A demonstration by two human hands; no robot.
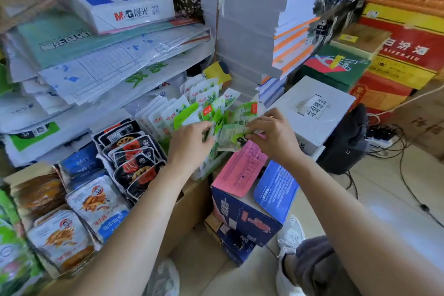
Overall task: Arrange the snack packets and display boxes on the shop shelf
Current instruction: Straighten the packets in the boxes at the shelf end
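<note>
Green and white snack packets (206, 96) stand in rows in a display box on the low shelf. My left hand (189, 142) pinches several green packets (217, 119) at the front of that box. My right hand (271, 134) grips one green packet (230, 136) by its right edge, held flat just above an open pink and blue box (242, 170). To the left stand black and red packets (134, 151), white and orange packets (96, 202) and brown packets (40, 194) in their own boxes.
Stacks of paper and a white M&G box (125, 7) fill the shelf above. A tall pile of notebooks (259, 31) rises behind the snacks. A white carton (310, 113), a black bag (346, 144), red liquor cartons (403, 43) and floor cables (394, 142) lie to the right.
</note>
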